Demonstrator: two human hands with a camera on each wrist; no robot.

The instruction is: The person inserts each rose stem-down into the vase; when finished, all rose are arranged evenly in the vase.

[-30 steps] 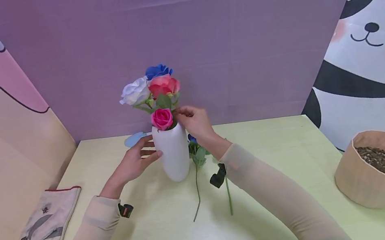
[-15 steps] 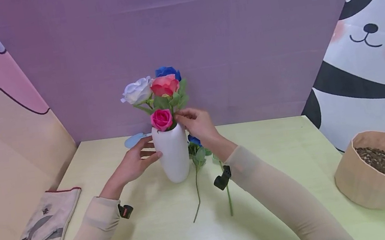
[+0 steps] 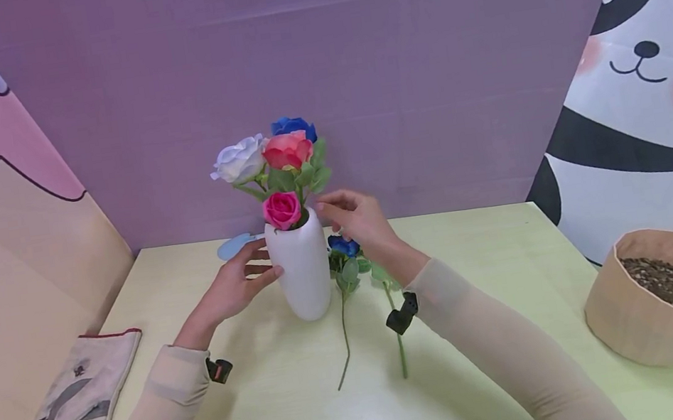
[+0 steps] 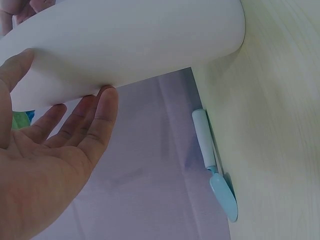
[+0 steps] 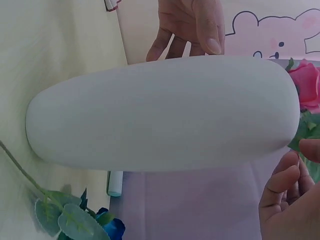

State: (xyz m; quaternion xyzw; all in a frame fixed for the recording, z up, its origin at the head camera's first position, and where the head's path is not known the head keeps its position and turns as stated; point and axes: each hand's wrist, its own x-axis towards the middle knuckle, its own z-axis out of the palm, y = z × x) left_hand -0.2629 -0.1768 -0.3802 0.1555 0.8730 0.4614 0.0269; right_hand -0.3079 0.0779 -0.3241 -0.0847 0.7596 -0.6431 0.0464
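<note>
A white vase (image 3: 300, 272) stands upright with several roses in it: white (image 3: 239, 160), coral (image 3: 288, 151), blue (image 3: 294, 128) and, low at the rim, a hot-pink rose (image 3: 282, 210). The left hand (image 3: 232, 282) touches the vase's left side with thumb and fingertips; in the left wrist view its fingers (image 4: 102, 120) are spread and only slightly bent. Just right of the vase mouth is the right hand (image 3: 361, 224), fingers loosely bent, apart from the stems, with nothing visible in its grasp. Beneath it another blue rose (image 3: 343, 246) lies on the table.
A second green stem (image 3: 402, 355) lies to the right of that loose rose. Behind the vase is a small light-blue trowel (image 4: 223, 195). Work gloves (image 3: 77, 411) lie at the left. A tan pot (image 3: 648, 310) of soil stands at the right.
The blue rose in the vase has shifted right, and its leaves now show beside the coral one. The right hand has let go of the stem and drawn away to the right.
</note>
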